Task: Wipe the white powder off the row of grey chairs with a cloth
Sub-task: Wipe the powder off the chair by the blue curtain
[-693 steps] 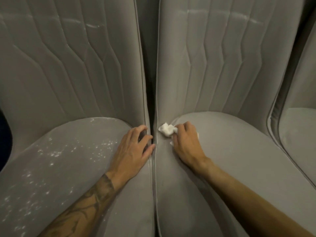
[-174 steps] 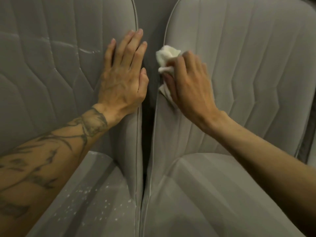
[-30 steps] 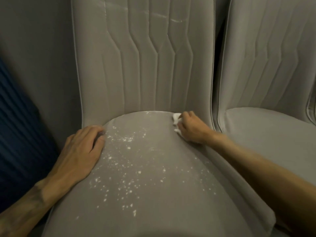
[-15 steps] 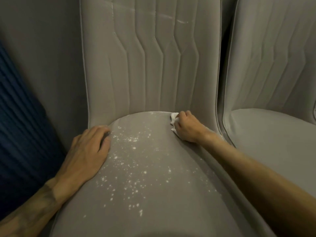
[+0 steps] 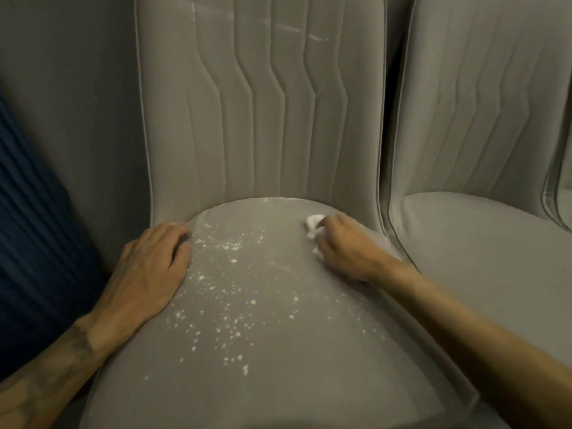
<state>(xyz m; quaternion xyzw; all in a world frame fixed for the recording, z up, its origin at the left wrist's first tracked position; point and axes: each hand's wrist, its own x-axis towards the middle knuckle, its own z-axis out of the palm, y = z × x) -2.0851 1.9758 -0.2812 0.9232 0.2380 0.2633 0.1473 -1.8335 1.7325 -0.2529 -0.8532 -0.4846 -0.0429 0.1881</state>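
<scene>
Nearest us, the seat [image 5: 278,366] of the left grey chair is speckled with white powder [image 5: 229,305], thickest through the middle and left and thinning toward the right edge. On the left rim, the left hand [image 5: 151,267] lies palm down with its fingers relaxed on the upholstery, bracing and holding nothing. At the far right of the seat, the right hand [image 5: 346,246] has its fingers curled round a crumpled white cloth [image 5: 312,221], pressed to the fabric just short of the backrest [image 5: 263,119]. The cloth sits beside the powder patch, not on the bulk of it, so by my read this seat is barely begun. Farther back, the backrest carries faint white streaks [image 5: 315,37] near its top, so there's more waiting there. On the right, the neighbouring chair [image 5: 479,243] shows no powder I can pick out on seat or back, and it looks finished. A dark blue pleated fabric [image 5: 31,227] hangs at the far left.
</scene>
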